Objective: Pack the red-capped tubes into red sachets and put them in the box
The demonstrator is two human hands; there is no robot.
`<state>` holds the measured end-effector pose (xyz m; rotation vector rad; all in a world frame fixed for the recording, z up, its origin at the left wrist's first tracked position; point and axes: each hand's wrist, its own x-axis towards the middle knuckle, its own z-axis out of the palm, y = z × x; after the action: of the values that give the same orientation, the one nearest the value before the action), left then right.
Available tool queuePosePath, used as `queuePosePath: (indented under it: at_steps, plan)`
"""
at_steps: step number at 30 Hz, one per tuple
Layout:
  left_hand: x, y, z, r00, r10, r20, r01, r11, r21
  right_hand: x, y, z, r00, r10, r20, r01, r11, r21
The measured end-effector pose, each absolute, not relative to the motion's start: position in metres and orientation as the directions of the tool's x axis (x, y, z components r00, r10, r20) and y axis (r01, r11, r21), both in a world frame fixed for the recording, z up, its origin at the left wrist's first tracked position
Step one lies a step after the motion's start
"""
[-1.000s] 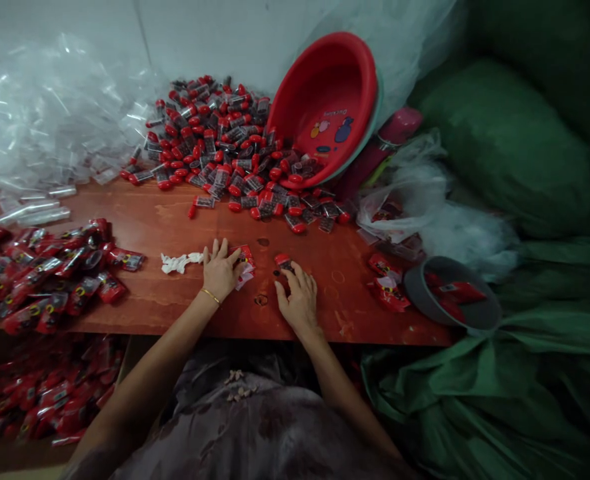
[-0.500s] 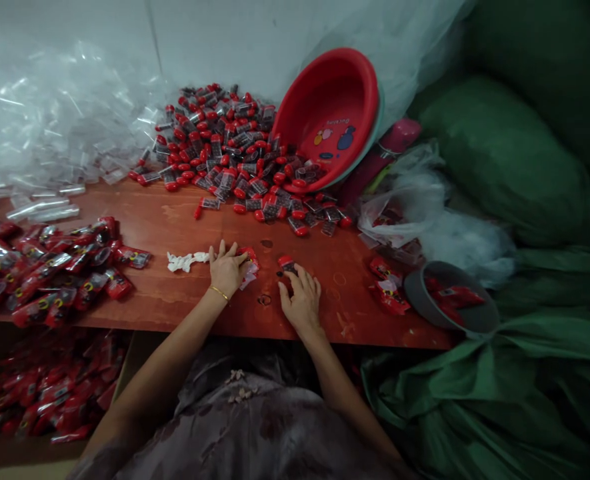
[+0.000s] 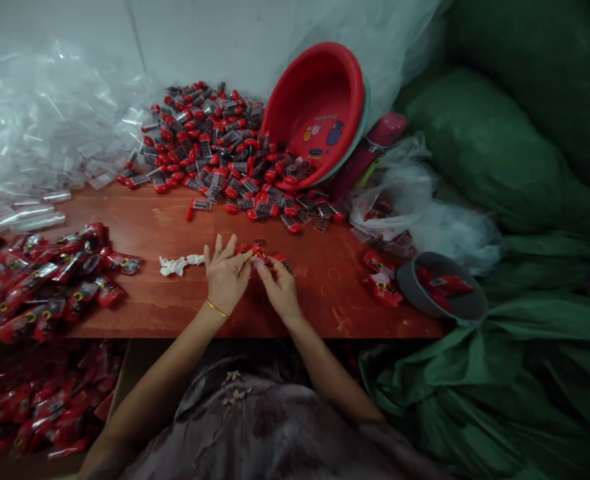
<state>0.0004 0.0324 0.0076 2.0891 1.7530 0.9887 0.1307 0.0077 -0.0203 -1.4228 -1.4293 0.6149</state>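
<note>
Just right of the table's middle, my left hand (image 3: 227, 277) and my right hand (image 3: 281, 287) meet over a red printed wrapper (image 3: 259, 251). The left thumb and forefinger pinch its near edge while the other fingers stand spread. Pressed together, the right thumb and forefinger grip a pale corner of the same wrapper; the fingers partly hide it. Behind the right fingers lies a small red-capped clear container (image 3: 279, 258), mostly covered. A crumpled white strip (image 3: 179, 264) stretches over the table to the left hand.
Red-capped containers (image 3: 215, 153) are heaped at the back, spilling from a tilted red basin (image 3: 319, 87). Clear plastic tubes (image 3: 49, 120) pile up at back left; red printed packets (image 3: 59, 273) lie in front. A grey bowl (image 3: 405, 283) and green cloth (image 3: 505, 360) stand at right.
My right hand has moved left from the red-capped container to the wrapper and pinches it. My left hand, before flat over the wrapper, now has thumb and forefinger at it. The view shifted slightly.
</note>
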Motion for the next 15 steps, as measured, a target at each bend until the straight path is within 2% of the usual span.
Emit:
queuePosePath:
  at_steps: [3, 5, 6, 8, 10, 15]
  plan:
    - [0.002, 0.025, 0.009, -0.041, 0.955, 0.294, 0.601, -0.212, 0.771, 0.125, 0.018, -0.016, 0.190, 0.959, 0.208, 0.321, 0.140, -0.937]
    - [0.003, 0.023, 0.004, -0.100, 0.987, 0.128, 0.334, -0.088, 0.939, 0.126, 0.019, -0.016, 0.208, 0.951, 0.229, 0.341, 0.149, -0.928]
    - [0.004, 0.023, 0.001, -0.090, 0.996, 0.014, 0.175, 0.002, 0.985, 0.126, 0.017, -0.017, 0.216, 0.943, 0.252, 0.361, 0.163, -0.918]
    - [0.006, 0.022, -0.003, -0.023, 0.984, -0.174, -0.096, 0.171, 0.981, 0.127, 0.014, -0.019, 0.211, 0.932, 0.295, 0.412, 0.189, -0.892]
    - [0.009, 0.020, -0.005, 0.024, 0.964, -0.263, -0.254, 0.261, 0.931, 0.126, 0.010, -0.022, 0.193, 0.925, 0.328, 0.461, 0.209, -0.862]
    - [0.013, 0.014, -0.001, 0.024, 0.938, -0.345, -0.407, 0.324, 0.854, 0.122, 0.004, -0.028, 0.168, 0.916, 0.365, 0.493, 0.243, -0.836]
